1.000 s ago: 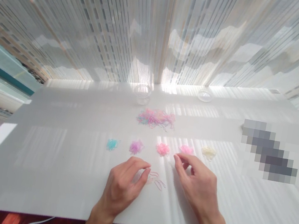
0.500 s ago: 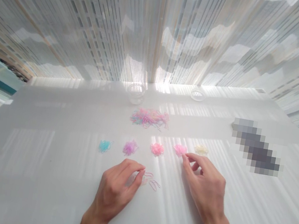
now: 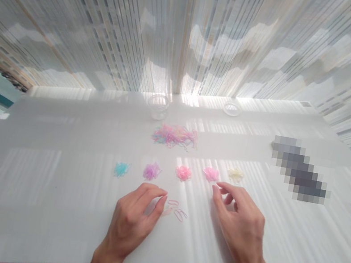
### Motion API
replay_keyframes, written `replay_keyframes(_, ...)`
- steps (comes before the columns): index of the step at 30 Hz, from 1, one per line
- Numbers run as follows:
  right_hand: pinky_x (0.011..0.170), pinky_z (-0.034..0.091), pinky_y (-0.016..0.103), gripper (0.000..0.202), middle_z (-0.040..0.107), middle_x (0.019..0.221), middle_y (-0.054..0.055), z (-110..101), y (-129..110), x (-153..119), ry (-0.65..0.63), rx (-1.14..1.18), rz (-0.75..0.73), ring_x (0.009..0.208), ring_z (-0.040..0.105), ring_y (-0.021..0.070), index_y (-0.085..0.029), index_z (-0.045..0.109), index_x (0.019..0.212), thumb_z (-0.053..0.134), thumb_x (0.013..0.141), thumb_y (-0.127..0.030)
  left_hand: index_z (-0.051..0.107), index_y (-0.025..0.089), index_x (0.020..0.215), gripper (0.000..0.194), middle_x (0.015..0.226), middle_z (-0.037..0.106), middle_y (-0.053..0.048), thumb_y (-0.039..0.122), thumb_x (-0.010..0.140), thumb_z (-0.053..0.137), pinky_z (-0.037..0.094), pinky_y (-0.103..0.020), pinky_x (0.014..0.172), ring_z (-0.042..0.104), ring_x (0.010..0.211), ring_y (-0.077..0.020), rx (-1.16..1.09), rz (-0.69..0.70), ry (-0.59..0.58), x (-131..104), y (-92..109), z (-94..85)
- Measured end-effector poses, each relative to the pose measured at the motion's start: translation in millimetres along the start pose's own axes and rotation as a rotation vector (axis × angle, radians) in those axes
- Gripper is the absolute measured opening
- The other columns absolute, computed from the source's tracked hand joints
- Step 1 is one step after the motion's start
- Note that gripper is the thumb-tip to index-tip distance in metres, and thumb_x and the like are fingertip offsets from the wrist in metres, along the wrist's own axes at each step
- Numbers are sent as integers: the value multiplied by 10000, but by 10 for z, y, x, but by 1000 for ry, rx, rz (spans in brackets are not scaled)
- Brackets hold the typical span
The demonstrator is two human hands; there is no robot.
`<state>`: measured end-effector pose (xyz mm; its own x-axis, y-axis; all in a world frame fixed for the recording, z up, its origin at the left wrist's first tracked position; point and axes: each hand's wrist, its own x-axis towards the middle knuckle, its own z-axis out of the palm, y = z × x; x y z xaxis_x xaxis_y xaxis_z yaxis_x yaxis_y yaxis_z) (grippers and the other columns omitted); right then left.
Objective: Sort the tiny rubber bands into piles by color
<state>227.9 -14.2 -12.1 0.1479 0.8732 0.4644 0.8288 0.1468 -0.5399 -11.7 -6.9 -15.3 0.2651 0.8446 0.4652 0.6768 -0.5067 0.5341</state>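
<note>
Right hand shifted rightward, near light-pink bands, pixelated dark object

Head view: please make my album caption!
Bare left hand by thin pastel loops, bare right hand by stringy pink heap.

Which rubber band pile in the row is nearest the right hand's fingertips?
The light pink rubber band pile, between the coral pile and the yellow pile; others lie farther away.

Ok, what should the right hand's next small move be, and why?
Probably move the right hand to the loose bands and pinch one: they lie beside the left hand, while the right hand, near the light pink pile, shows no band in its open pinch.
</note>
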Motion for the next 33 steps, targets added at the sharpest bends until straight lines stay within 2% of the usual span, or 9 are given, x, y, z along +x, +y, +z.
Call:
replay_keyframes(2,608,513,292,116,676,761,24,-1,-62,-101,-26,80,-13,619,605,154,-196,699,989,593,1007,-240,682,211,1034,90,941,745,-39,187,998,603,580,-246,651,716,771,-157,18,-19,-29,-8,11,-35)
replay_keyframes(7,675,568,314,116,697,870,59,45,-189,-302,-220,240,-118,752,662,184,-189,675,1067,574,1012,-172,689,211,1086,135,987,736,-56,203,1006,581,586,-263,646,719,821,-180,61,-40,-121,-141,7,-193)
replay_keyframes(11,735,583,371,116,685,936,84,27,-226,-342,-348,247,-154,843,670,223,-188,664,1081,569,1015,-182,689,206,1154,184,1078,711,-87,244,1005,588,594,-304,680,712,879,-212,142,-53,-142,-288,-48,-295)
replay_keyframes(14,735,577,385,95,665,931,83,8,-236,-352,-397,227,-135,842,655,231,-194,655,1019,561,1010,-189,689,205,1164,198,1081,702,-83,272,1012,582,585,-338,702,692,820,-208,194,-61,-146,-337,-74,-307)
replay_keyframes(17,723,557,385,119,648,878,70,29,-243,-367,-401,205,-137,802,630,224,-197,645,943,547,1005,-169,694,213,1126,174,1019,696,-62,284,1021,574,558,-345,704,665,765,-199,208,-65,-135,-326,-63,-275)
replay_keyframes(24,700,498,358,150,641,813,52,117,-243,-396,-306,190,-155,765,597,210,-190,637,890,551,1001,-138,667,213,979,121,884,689,-20,212,1034,560,484,-312,699,641,739,-184,183,-54,-99,-303,11,-196)
replay_keyframes(33,689,487,336,114,646,823,36,108,-204,-388,-278,250,-155,758,599,194,-207,629,926,573,1007,-151,633,202,987,86,917,671,-27,170,1032,567,479,-283,679,603,711,-157,115,-83,-42,-349,8,-182)
